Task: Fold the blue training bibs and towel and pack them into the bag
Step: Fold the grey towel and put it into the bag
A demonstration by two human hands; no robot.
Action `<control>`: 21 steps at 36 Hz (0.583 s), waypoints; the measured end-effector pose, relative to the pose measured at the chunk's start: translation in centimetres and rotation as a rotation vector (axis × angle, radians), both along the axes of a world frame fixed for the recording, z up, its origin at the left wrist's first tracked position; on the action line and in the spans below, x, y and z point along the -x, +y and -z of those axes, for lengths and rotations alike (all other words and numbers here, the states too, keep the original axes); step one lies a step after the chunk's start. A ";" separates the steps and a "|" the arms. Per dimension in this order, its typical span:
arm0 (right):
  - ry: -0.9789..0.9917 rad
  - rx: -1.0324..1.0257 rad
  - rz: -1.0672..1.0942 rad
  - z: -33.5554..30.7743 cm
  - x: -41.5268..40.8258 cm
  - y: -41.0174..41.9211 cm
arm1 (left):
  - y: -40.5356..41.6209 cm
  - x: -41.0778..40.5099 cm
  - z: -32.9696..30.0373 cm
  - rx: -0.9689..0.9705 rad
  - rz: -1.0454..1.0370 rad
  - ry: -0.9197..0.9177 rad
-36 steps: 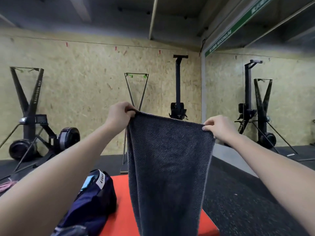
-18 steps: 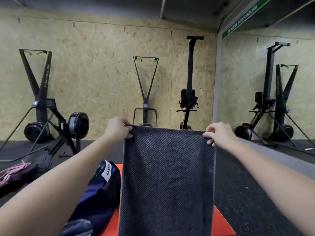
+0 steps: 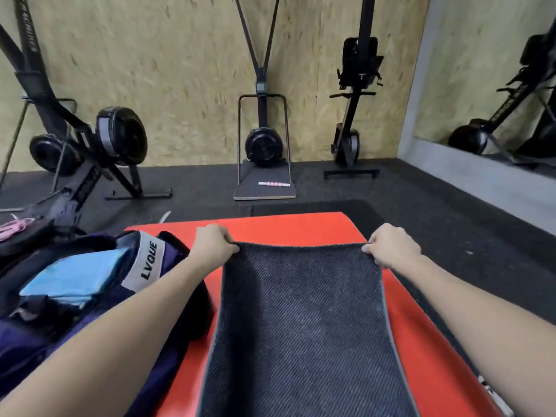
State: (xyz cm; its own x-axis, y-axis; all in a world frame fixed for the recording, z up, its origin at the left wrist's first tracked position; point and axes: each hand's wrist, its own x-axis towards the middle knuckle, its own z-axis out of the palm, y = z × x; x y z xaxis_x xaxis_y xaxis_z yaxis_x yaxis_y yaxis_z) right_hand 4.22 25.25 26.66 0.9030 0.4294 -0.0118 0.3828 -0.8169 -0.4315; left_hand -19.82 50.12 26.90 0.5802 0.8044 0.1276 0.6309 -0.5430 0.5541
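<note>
A dark grey towel stretches from me out over the red mat. My left hand pinches its far left corner and my right hand pinches its far right corner, holding the far edge taut just above the mat. To the left lies an open navy bag with a grey "LVQUE" label. Folded light blue bibs lie inside it.
Black rubber floor surrounds the mat. Rowing and ski machines stand along the chipboard wall, one folded at the left. A pink rope lies far left. A mirror covers the right wall.
Both hands have lowered the towel from chest height down toward the red mat, and my head has tilted down. The bag's inside with the blue bibs has come into view.
</note>
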 end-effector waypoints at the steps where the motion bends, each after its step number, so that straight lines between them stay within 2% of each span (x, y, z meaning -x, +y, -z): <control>1: 0.100 -0.022 -0.002 1.1 -0.8 0.8 | 0.9 -0.9 1.0 0.037 -0.008 0.010; 5: 0.349 -0.143 0.011 4.5 -3.9 4.9 | 4.8 -4.7 4.4 0.193 -0.059 0.054; 7: 0.391 -0.216 0.035 6.0 -5.3 6.7 | 6.3 -6.2 5.3 0.146 -0.073 0.075; 9: 0.338 -0.294 -0.013 7.5 -7.0 8.7 | 7.8 -7.6 5.8 0.009 -0.100 0.027; 11: 0.193 -0.399 -0.064 8.0 -8.6 10.5 | 8.9 -8.6 5.5 -0.077 -0.124 -0.110; 12: 0.181 -0.425 -0.125 7.9 -9.3 11.3 | 9.4 -9.1 5.4 -0.103 -0.112 -0.156; 17: 0.268 -0.420 -0.419 9.1 -10.5 13.3 | 9.6 -9.9 5.6 -0.068 0.150 -0.038; 21: 0.280 -0.299 -0.439 9.1 -4.6 10.9 | 6.8 -7.7 7.8 -0.053 0.228 0.073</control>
State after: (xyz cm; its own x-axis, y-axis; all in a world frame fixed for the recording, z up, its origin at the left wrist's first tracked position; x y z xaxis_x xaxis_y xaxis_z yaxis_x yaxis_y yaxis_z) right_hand 8.86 36.20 17.60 0.6203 0.7831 -0.0446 0.4958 -0.4356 -0.7513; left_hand -12.11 56.95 19.11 0.7555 0.6446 0.1174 0.5257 -0.7033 0.4786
